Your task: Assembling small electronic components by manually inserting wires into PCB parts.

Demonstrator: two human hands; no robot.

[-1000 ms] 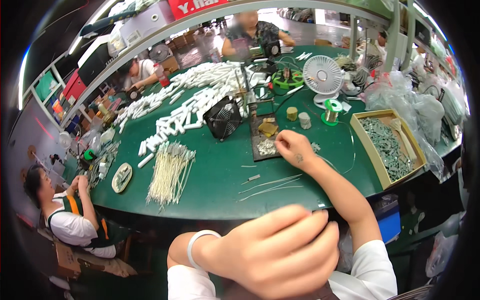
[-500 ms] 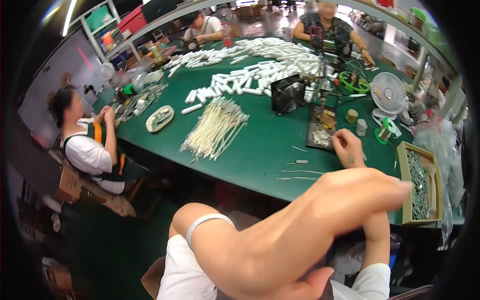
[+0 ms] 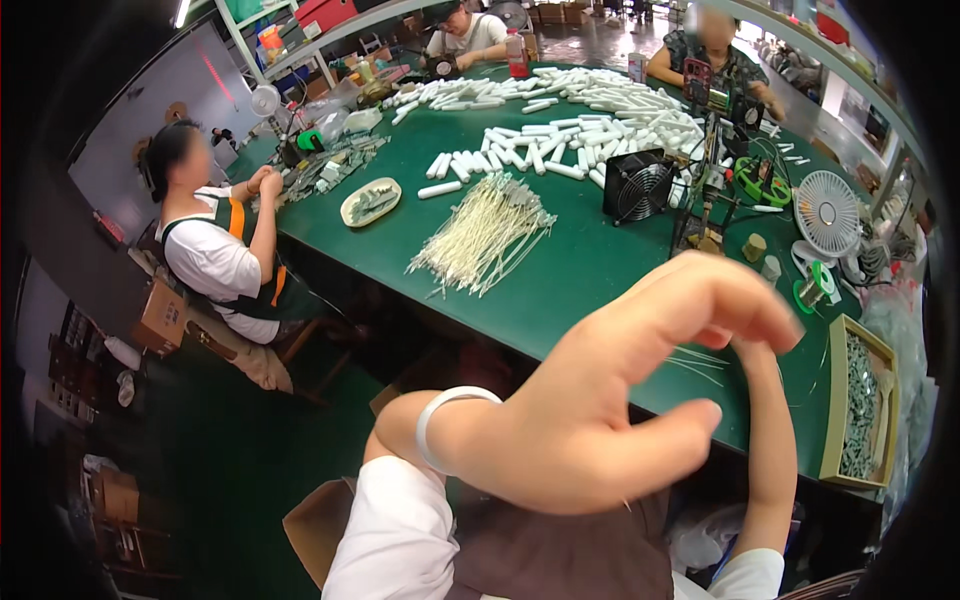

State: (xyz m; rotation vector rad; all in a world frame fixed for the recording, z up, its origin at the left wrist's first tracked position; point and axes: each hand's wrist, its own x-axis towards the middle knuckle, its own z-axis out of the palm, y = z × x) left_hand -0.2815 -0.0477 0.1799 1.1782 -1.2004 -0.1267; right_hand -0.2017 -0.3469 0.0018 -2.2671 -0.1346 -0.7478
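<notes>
My left hand (image 3: pixel 610 400), with a white band at its wrist, is raised close in front of me above the table's near edge. Its fingers curve forward with the thumb well apart, and nothing shows between them. Behind it, my right forearm (image 3: pixel 772 450) reaches up over the table edge; the left hand covers my right hand's fingers, so whatever they hold is hidden. A few thin pale wires (image 3: pixel 703 372) lie on the green table (image 3: pixel 340 275) beside the hands. Beyond the left hand rests a bundle of cream-coloured wire leads (image 3: pixel 480 235).
White tubes (image 3: pixel 545 145) are heaped across the table. A black fan (image 3: pixel 638 188), a white fan (image 3: pixel 828 214), a solder spool (image 3: pixel 815 287) and a box of small grey parts (image 3: pixel 838 400) stand right. An oval dish (image 3: pixel 352 217) lies left. Three people sit around the table.
My left hand has turned, its fingers curling and its thumb parting from them. It now hides my right hand, whose fingers showed beside the metal plate before. The whole view has shifted.
</notes>
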